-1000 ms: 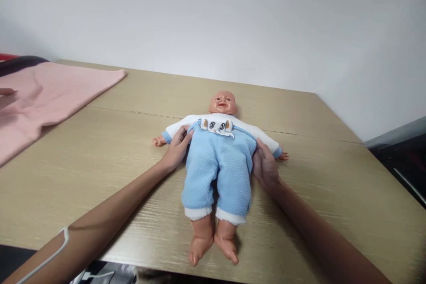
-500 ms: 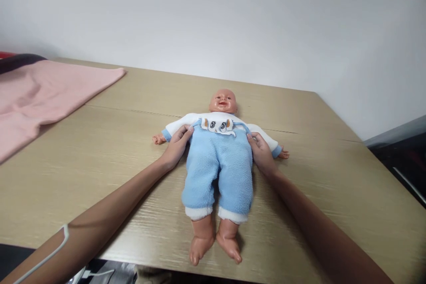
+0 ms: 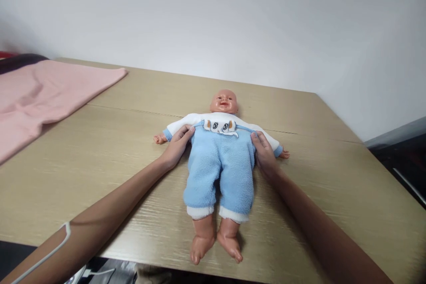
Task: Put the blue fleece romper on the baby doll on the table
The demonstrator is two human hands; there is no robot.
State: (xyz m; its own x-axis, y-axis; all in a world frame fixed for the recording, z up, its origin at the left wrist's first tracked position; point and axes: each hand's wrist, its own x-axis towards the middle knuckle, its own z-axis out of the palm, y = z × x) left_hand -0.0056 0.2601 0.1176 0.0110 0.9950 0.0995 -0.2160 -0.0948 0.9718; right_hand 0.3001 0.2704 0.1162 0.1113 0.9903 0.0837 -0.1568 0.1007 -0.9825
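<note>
At either side of the doll's (image 3: 220,144) chest, both our hands are grasping its blue overalls (image 3: 236,173): our left hand (image 3: 179,145) pinches the upper edge between thumb and fingers, and our right hand (image 3: 265,154) grips the opposite side the same way. Between them, narrow blue bands run to a white elephant patch (image 3: 218,127) on the bib. A thin white cord (image 3: 49,254) crosses our left forearm.

We have the doll on its back in front of us, near the middle of the tabletop (image 3: 140,217). Its long axis runs almost straight away from us: the bald head (image 3: 224,101) points toward the wall (image 3: 213,22), the bare feet (image 3: 229,237) point to us, close to the near edge. The arms in white sleeves (image 3: 267,140) spread out to both sides.

Around it, we see pale, wood-grained boards with a seam crossing beyond our hands. Well to our left lies a creased pink cloth (image 3: 60,86), with something dark (image 3: 25,62) along its far side. The plain wall rises behind, whitish and softly shaded. To our right, past the tabletop's edge, stands something black (image 3: 404,159), too dim to name.
</note>
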